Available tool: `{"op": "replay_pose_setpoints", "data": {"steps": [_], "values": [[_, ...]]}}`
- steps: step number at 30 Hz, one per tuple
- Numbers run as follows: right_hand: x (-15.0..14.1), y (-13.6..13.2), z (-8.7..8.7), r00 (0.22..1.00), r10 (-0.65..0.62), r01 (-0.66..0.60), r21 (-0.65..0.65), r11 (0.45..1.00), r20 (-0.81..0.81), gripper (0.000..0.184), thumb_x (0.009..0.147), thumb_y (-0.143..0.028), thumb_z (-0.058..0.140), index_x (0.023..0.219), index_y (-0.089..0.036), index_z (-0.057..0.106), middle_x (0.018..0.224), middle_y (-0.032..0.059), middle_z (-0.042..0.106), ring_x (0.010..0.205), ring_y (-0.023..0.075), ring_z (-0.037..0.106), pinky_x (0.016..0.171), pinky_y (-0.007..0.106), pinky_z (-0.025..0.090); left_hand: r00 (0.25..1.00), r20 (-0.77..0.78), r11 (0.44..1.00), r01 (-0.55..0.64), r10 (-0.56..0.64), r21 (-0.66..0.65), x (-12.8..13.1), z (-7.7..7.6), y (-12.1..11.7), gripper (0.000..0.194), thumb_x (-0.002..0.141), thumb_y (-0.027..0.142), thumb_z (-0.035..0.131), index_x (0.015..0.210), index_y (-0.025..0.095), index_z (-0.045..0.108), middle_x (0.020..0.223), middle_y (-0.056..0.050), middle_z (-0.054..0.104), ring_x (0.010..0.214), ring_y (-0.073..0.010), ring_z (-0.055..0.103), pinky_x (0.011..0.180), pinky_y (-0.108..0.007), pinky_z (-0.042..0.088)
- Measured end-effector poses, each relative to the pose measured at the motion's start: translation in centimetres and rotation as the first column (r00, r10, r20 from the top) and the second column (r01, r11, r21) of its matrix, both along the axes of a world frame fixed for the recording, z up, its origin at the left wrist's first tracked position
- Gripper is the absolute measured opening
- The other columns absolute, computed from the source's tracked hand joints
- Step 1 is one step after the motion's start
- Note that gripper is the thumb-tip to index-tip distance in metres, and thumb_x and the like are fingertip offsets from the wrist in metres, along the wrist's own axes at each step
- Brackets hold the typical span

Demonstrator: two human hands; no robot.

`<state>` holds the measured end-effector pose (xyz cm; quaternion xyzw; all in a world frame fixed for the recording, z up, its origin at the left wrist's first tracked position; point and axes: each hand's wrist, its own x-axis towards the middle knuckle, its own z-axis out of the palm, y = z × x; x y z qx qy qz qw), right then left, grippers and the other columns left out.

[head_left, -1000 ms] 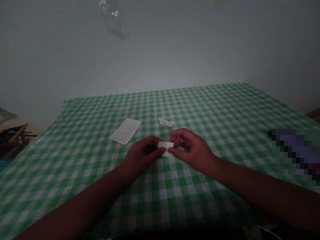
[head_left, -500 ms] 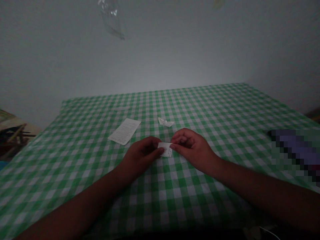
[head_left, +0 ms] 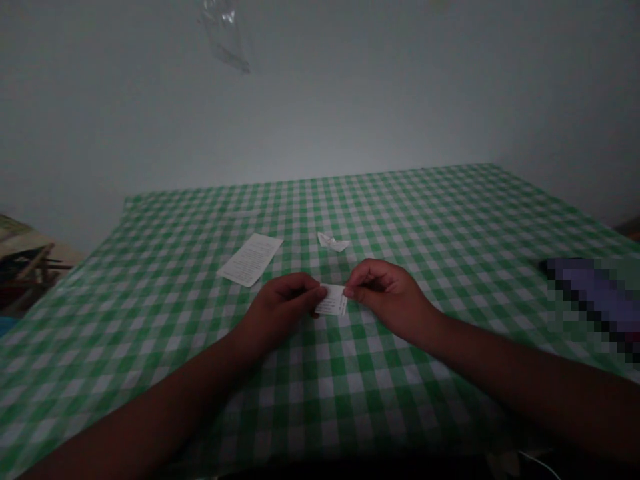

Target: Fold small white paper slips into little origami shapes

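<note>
Between my two hands is a small folded piece of white paper (head_left: 332,303) with printed lines on it. My left hand (head_left: 283,300) pinches its upper left side, the thumb lying on top. At the upper right corner my right hand (head_left: 383,287) grips the paper between thumb and fingertips, the other fingers curled. Just beyond the hands lies a small folded paper boat (head_left: 333,242). A flat printed sheet (head_left: 251,259) rests to the left of it, past my left hand.
A green and white checked cloth (head_left: 425,220) covers the table, which meets a pale wall (head_left: 350,100). A dark, pixel-blurred object (head_left: 595,293) lies at the right. Clear plastic (head_left: 225,37) hangs on the wall. Wooden pieces (head_left: 35,270) stand beyond the left edge.
My left thumb has moved up to the paper's top edge, and my right hand has shifted slightly right, so more of the printed face shows. The camera view has moved a little.
</note>
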<state>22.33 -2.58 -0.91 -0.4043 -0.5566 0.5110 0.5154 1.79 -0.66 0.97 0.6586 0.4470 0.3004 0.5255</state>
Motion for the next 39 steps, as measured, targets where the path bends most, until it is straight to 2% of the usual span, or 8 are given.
{"op": "replay_pose_setpoints", "data": {"steps": [3, 6, 14, 17, 20, 26, 34, 39], "values": [[0.2, 0.2, -0.3, 0.998, 0.011, -0.012, 0.019, 1.000, 0.059, 0.008, 0.078, -0.021, 0.071, 0.075, -0.022, 0.064, 0.073, -0.0036, 0.064, 0.069, 0.0119, 0.060, 0.065, 0.028, 0.048, 1.000, -0.029, 1.000, -0.009, 0.008, -0.016, 0.0, -0.2, 0.1, 0.025, 0.087, 0.039, 0.065, 0.073, 0.018, 0.064, 0.065, 0.002, 0.062, 0.061, -0.0114, 0.054, 0.061, -0.024, 0.043], [0.5, 0.4, -0.4, 0.967, -0.003, -0.022, 0.097, 0.995, 0.253, 0.004, 0.084, -0.021, 0.066, 0.081, -0.023, 0.069, 0.079, -0.0013, 0.069, 0.075, 0.0142, 0.064, 0.070, 0.030, 0.050, 0.992, -0.128, 1.000, -0.004, 0.008, 0.030, 0.0, -0.3, 0.2, 0.023, 0.088, 0.040, 0.064, 0.079, 0.018, 0.066, 0.066, 0.002, 0.061, 0.060, -0.0118, 0.054, 0.058, -0.024, 0.042], [1.1, 0.7, -0.6, 0.748, -0.026, -0.230, 0.294, 0.928, 0.664, 0.017, 0.089, -0.012, 0.059, 0.095, -0.021, 0.072, 0.091, 0.0036, 0.072, 0.088, 0.0173, 0.065, 0.079, 0.033, 0.050, 0.894, -0.448, 0.936, 0.161, -0.004, 0.313, -0.2, -0.8, 0.4, 0.029, 0.091, 0.034, 0.059, 0.118, 0.024, 0.065, 0.085, -0.001, 0.070, 0.077, -0.0185, 0.064, 0.076, -0.034, 0.051], [1.1, 0.8, -0.6, 0.654, -0.029, -0.335, 0.324, 0.885, 0.756, 0.017, 0.090, -0.011, 0.057, 0.096, -0.018, 0.071, 0.091, 0.0050, 0.072, 0.091, 0.0196, 0.063, 0.085, 0.036, 0.049, 0.843, -0.533, 0.854, 0.328, -0.071, 0.404, -0.5, -1.3, 0.8, 0.026, 0.091, 0.024, 0.056, 0.115, 0.024, 0.067, 0.103, -0.005, 0.068, 0.096, -0.0214, 0.063, 0.088, -0.037, 0.049], [1.1, 0.9, -0.5, 0.575, -0.031, -0.416, 0.325, 0.849, 0.817, 0.017, 0.092, -0.012, 0.054, 0.095, -0.017, 0.070, 0.090, 0.0057, 0.071, 0.090, 0.0205, 0.060, 0.088, 0.038, 0.046, 0.814, -0.564, 0.785, 0.437, -0.138, 0.439, -0.8, -1.6, 1.1, 0.020, 0.092, 0.020, 0.055, 0.104, 0.022, 0.070, 0.105, -0.006, 0.065, 0.100, -0.0213, 0.060, 0.091, -0.037, 0.049], [1.3, 0.6, -0.3, 0.445, -0.091, -0.487, 0.326, 0.810, 0.891, 0.020, 0.097, -0.020, 0.051, 0.098, -0.016, 0.070, 0.090, 0.0074, 0.067, 0.089, 0.0215, 0.057, 0.089, 0.040, 0.044, 0.783, -0.572, 0.755, 0.524, -0.245, 0.394, -1.7, -1.1, 1.8, 0.019, 0.092, 0.022, 0.057, 0.104, 0.024, 0.072, 0.110, -0.007, 0.062, 0.105, -0.0224, 0.056, 0.095, -0.040, 0.046], [1.0, 0.1, -0.5, 0.418, -0.119, -0.390, 0.296, 0.872, 0.901, 0.025, 0.093, -0.040, 0.063, 0.097, -0.017, 0.072, 0.091, 0.0084, 0.064, 0.092, 0.0245, 0.056, 0.083, 0.039, 0.046, 0.742, -0.592, 0.745, 0.579, -0.315, 0.330, -2.7, -0.4, 2.6, 0.027, 0.093, 0.020, 0.058, 0.114, 0.030, 0.071, 0.119, -0.005, 0.058, 0.114, -0.0226, 0.051, 0.102, -0.042, 0.042], [0.9, 0.2, -0.9, 0.444, -0.124, -0.362, 0.304, 0.881, 0.888, 0.025, 0.088, -0.042, 0.069, 0.097, -0.018, 0.071, 0.093, 0.0079, 0.064, 0.093, 0.0241, 0.056, 0.085, 0.040, 0.046, 0.772, -0.545, 0.753, 0.561, -0.326, 0.345, -2.6, -0.3, 2.6, 0.027, 0.093, 0.019, 0.056, 0.112, 0.029, 0.072, 0.120, -0.005, 0.059, 0.114, -0.0221, 0.051, 0.102, -0.041, 0.042]]}}
